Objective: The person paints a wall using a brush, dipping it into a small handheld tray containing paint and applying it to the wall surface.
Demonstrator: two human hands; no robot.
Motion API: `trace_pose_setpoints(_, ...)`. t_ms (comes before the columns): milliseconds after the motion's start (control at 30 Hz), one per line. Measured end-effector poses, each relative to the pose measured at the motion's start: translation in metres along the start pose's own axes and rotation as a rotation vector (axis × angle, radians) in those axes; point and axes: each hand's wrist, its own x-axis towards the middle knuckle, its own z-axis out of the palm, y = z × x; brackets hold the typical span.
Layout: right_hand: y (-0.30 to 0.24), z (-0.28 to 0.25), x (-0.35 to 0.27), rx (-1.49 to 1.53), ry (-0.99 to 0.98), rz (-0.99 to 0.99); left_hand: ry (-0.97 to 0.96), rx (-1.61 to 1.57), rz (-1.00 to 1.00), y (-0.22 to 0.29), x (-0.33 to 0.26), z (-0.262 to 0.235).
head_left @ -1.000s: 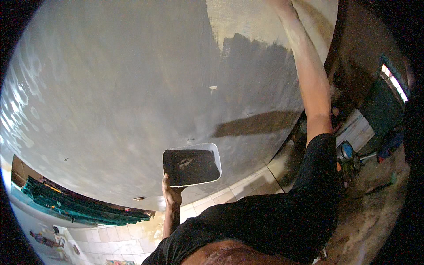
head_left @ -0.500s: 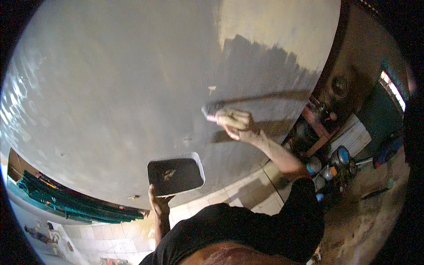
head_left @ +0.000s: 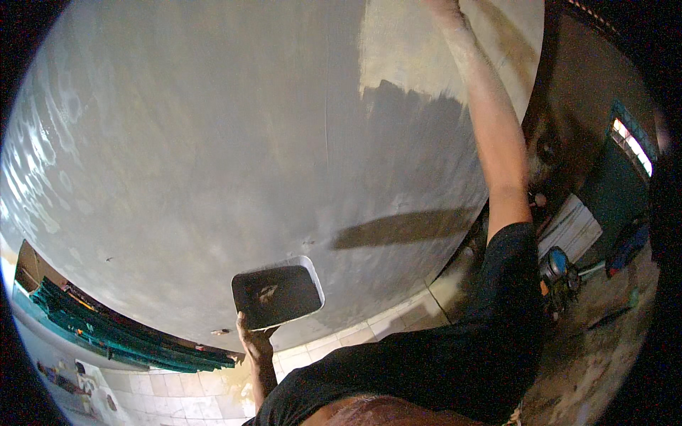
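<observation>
I am seeing the left hand (head_left: 254,342) gripping a square plaster board (head_left: 277,292) from below, held level near the grey wall (head_left: 185,156), while the right hand (head_left: 444,7) is reaching up at the frame's top edge, grip not discernible.

We see a broad grey plastered wall (head_left: 213,142) filling most of the view, with a paler, buff patch (head_left: 419,50) at its upper right. Below it runs a pale tiled floor (head_left: 185,390). A stack of green sheets (head_left: 121,334) lies at lower left. A dark green door (head_left: 604,192) stands at right, with small clutter (head_left: 561,273) near it.
</observation>
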Motion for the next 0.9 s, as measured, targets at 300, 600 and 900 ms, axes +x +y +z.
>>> trace_pose_setpoints(300,-0.147,0.044,-0.188,0.507,-0.404,0.057,-0.034,0.007,-0.030,0.000,-0.005,0.000)
trace_pose_setpoints(600,-0.011,0.036,0.044,0.299,-0.341,0.077,0.032,-0.025,0.013,-0.004,-0.006,0.006)
trace_pose_setpoints(900,0.070,-0.008,0.262,-0.188,0.436,-0.186,0.107,-0.058,-0.034,-0.012,-0.002,-0.015)
